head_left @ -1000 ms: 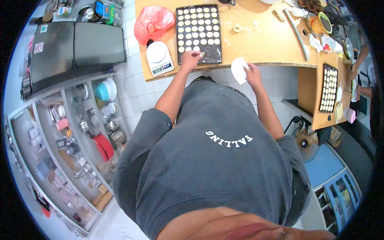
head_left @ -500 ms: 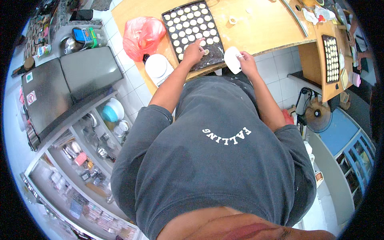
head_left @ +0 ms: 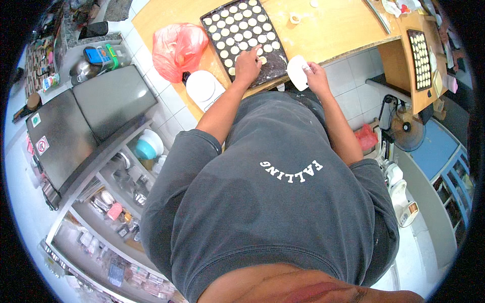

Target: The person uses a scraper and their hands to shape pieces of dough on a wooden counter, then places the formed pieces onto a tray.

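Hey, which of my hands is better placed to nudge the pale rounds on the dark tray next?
Probably your left hand: it is over the dark tray, close to the pale rounds. Your right hand is beside the tray, gripping a flat white scraper.

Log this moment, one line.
left hand: at pale rounds on dark tray | right hand: holds white scraper | nearby: scale
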The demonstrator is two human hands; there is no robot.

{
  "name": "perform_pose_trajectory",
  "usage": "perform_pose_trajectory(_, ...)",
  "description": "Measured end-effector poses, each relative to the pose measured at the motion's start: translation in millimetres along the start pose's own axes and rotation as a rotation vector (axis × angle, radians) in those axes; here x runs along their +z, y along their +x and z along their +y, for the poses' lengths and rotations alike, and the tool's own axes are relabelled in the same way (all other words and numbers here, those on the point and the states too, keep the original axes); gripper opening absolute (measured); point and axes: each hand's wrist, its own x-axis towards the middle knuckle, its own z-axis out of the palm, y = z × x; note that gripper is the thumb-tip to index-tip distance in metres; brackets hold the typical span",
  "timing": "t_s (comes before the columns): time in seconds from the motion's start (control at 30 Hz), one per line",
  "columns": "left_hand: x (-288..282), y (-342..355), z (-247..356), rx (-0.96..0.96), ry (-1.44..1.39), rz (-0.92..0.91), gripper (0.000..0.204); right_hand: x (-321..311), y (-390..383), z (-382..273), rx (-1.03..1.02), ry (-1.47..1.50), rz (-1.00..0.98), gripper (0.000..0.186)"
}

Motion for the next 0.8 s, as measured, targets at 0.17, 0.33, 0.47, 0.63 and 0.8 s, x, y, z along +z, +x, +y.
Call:
perform_pose_trajectory(0.17, -2.7, 3.9, -1.3, 0.011, 0.0, -0.018, 0.059, 3.4, 2.5, 5.2, -0.043, -0.016, 0.037, 0.022)
perform_pose_trajectory(0.33, 1.3, 3.5, -4.2, 0.098, 0.034, 0.035, 0.049, 2.8, -0.3, 1.6, -0.071, -0.016, 0.036, 0.02)
perform_pose_trajectory(0.47, 2.8, -2.0, -5.8, 0.1, 0.065, 0.037, 0.058, 0.9, -6.1, -5.1, -0.036, -0.073, -0.009, 0.02)
perform_pose_trajectory(0.63, 3.2, -9.5, -3.7, 0.088, 0.092, 0.06, 0.065, 5.0, -9.3, 0.0, -0.069, 0.013, 0.017, 0.019)
perform_pose_trajectory(0.8, 4.6, -13.0, -3.0, 0.06, 0.085, 0.064, 0.068, 6.9, -10.5, -2.5, -0.059, 0.029, -0.01, 0.018)
